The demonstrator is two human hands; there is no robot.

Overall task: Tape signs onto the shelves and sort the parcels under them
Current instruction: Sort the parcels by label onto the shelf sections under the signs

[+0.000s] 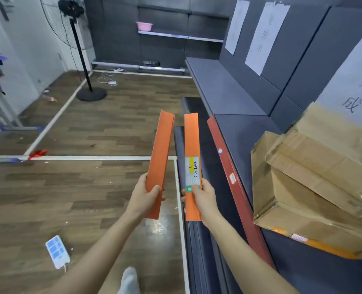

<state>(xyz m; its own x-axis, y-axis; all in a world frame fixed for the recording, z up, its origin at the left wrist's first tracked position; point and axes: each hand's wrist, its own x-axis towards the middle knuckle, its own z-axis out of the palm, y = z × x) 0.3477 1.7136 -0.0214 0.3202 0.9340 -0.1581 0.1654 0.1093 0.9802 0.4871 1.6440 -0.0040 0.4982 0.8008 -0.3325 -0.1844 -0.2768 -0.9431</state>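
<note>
I have a long orange parcel in each hand, held out over the floor just beside the shelving. My left hand (pixel 145 193) grips the plain parcel (pixel 162 149) near its lower end, thumb across the front and fingers wrapped behind. My right hand (pixel 203 196) holds the labelled parcel (pixel 191 136) the same way, thumb pressed on the lower edge of its sticker (pixel 192 170), with the other fingers mostly hidden behind it. The taping looks done: three paper sheets are fixed to the back panels, the near sign (pixel 354 81), the middle sign (pixel 265 37) and the far sign (pixel 237 24). Sorting, I judge, is only partly through. The only parcels I see shelved are the crushed cardboard boxes (pixel 315 187) stacked on the lower shelf (pixel 239 128) under the near sign. The two orange parcels are not yet placed, and which sign each belongs under I cannot read from here.
</note>
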